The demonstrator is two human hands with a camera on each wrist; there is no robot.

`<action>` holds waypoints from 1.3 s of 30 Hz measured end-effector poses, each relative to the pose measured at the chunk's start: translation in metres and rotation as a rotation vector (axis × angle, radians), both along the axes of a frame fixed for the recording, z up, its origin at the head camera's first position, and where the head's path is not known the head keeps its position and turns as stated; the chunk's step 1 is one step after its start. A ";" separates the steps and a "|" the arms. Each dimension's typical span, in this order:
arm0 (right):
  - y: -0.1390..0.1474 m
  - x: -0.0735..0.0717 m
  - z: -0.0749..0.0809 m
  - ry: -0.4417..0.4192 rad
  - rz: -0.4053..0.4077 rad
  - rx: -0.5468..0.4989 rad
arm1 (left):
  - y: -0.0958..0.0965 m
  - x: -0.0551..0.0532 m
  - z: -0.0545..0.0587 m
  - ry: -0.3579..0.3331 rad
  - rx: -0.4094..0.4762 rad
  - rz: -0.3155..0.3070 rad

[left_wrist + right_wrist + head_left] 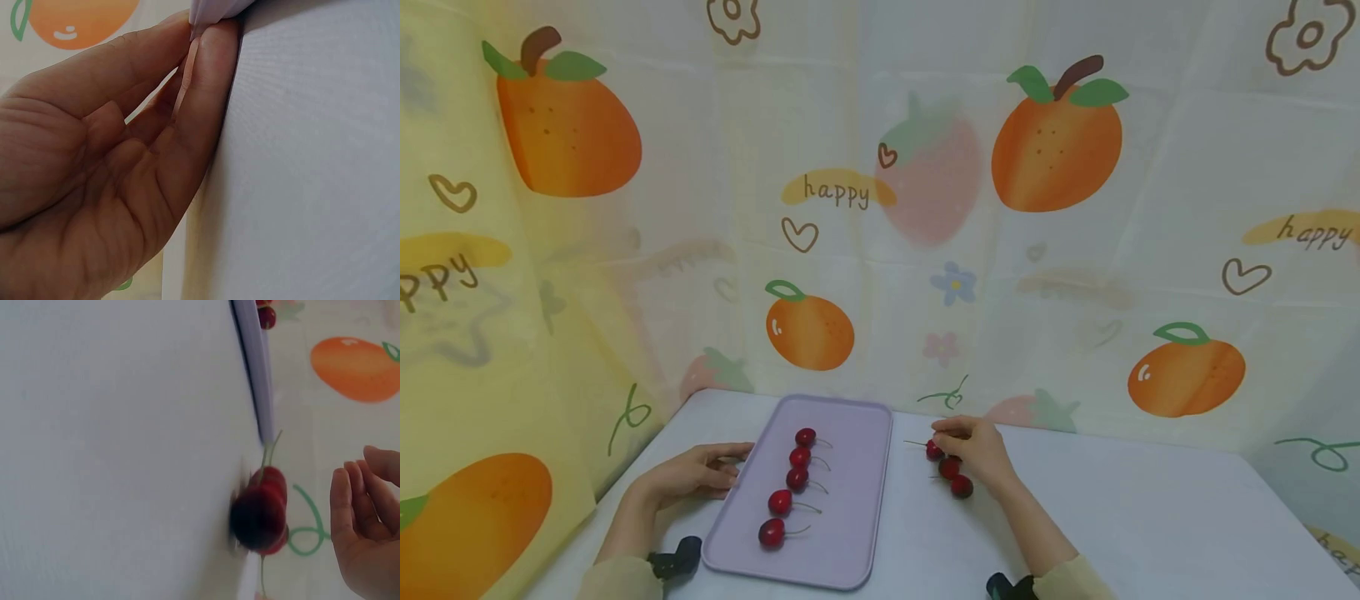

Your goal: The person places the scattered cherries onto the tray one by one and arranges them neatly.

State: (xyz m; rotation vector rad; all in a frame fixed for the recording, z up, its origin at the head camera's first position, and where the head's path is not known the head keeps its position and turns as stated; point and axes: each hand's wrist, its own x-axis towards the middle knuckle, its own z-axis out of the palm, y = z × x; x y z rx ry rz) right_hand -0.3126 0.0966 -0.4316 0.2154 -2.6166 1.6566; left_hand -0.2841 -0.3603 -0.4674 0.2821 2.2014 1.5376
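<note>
A lilac tray (850,500) lies on the table, with several dark red cherries (797,478) in a line on it, their stems pointing right. At the tray's left edge, my left hand (696,473) pinches the rim (215,9) between thumb and fingers. To the right of the tray, more cherries (961,487) sit in a row on the table. Over the far end of this row is my right hand (977,450), partly covering it in the head view. In the right wrist view, the right hand (369,525) is apart from the cherries (257,515), fingers extended, holding nothing.
A white-covered table (1150,517) extends to the right. Behind it hangs a fruit-patterned curtain (925,333), and a yellowish one (475,400) hangs at the left. Dark wrist devices (676,558) sit near both sleeves.
</note>
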 end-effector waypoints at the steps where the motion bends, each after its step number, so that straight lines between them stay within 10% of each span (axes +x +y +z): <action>1: 0.003 -0.001 0.000 0.005 -0.015 0.008 | 0.000 0.000 0.000 0.000 -0.002 0.004; 20: 0.056 -0.020 -0.012 0.063 -0.183 0.017 | -0.001 0.001 -0.001 -0.002 0.009 -0.001; 39: 0.075 -0.028 -0.027 0.012 -0.172 0.058 | -0.001 0.000 -0.002 -0.003 0.003 0.014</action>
